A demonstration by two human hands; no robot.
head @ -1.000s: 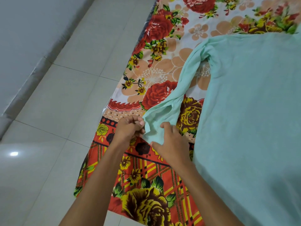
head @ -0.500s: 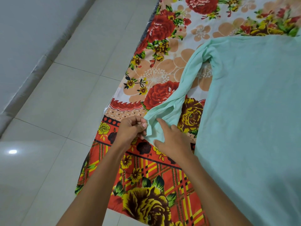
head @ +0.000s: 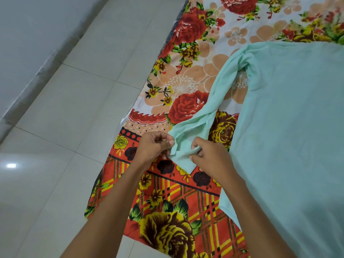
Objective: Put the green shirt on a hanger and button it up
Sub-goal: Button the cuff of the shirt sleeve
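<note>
The pale green shirt (head: 290, 127) lies spread flat on a flowered cloth, filling the right side of the view. Its long sleeve (head: 212, 101) runs down and to the left, twisted, ending in the cuff (head: 181, 155). My left hand (head: 154, 146) pinches the cuff's left edge with thumb and fingers. My right hand (head: 208, 157) grips the cuff's right side, fingers curled into the fabric. No hanger and no buttons show in the view.
The flowered cloth (head: 167, 211), red, orange and yellow, lies on a pale tiled floor (head: 61, 127). A grey wall base (head: 37, 66) runs diagonally at the upper left.
My right hand has turned and curled its fingers into the cuff, bunching the fabric. My left hand keeps its pinch on the cuff's edge. The view has shifted slightly.
</note>
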